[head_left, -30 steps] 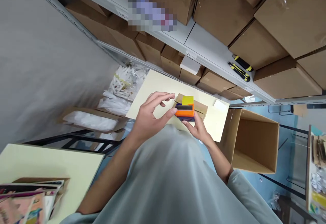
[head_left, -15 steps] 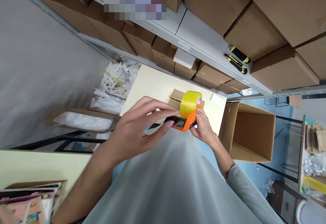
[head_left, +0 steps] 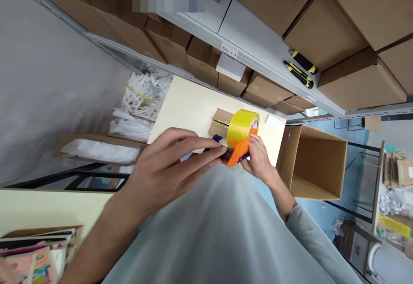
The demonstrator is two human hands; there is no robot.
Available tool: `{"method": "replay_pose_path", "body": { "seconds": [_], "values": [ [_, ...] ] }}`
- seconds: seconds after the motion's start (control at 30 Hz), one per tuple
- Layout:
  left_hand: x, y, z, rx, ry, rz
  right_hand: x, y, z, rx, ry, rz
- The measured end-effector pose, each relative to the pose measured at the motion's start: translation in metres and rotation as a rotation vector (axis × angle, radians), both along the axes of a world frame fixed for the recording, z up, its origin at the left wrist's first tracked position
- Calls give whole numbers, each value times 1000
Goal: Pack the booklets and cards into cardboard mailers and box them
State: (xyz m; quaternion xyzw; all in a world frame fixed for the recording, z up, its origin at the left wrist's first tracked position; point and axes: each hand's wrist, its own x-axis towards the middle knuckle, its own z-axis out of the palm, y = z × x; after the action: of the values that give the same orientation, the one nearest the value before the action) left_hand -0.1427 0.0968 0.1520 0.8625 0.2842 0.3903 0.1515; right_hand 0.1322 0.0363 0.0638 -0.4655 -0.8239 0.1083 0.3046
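My right hand is wrapped round the orange handle side of a tape dispenser, held above the table's near edge. A wide roll of yellow tape sits on the dispenser. My left hand comes in from the left, its fingertips drawn together at the dispenser's dark front end. Whether they pinch the loose end of the tape cannot be seen. Behind the dispenser a small brown cardboard box lies on the cream table, partly hidden by the roll.
A large open carton stands right of the table. Boxes fill the shelf ahead, where two utility knives lie. White packing material is heaped at left. A white piece lies on the table's right corner.
My left fingers and thumb have closed together at the dispenser's front end; they were apart before. The dispenser has tilted slightly in my right hand. The view has shifted a little.
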Motion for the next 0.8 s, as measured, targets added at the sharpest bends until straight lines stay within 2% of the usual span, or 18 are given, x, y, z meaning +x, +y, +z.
{"method": "replay_pose_path", "body": {
  "seconds": [0.37, 0.5, 0.63, 0.8],
  "values": [
    [10, 7, -4, -86, 18, -23, 8, -6, -5, -49, 23, -65],
    [15, 8, -6, -54, 7, -3, 9, -10, -5, -33, 0, -95],
    [17, 4, -6, 19, -65, 84, 5, -14, -2, -31, 1, -124],
    [16, -5, -6, 25, -107, 50, 0, -16, 4, -7, 39, -110]
  ]
}}
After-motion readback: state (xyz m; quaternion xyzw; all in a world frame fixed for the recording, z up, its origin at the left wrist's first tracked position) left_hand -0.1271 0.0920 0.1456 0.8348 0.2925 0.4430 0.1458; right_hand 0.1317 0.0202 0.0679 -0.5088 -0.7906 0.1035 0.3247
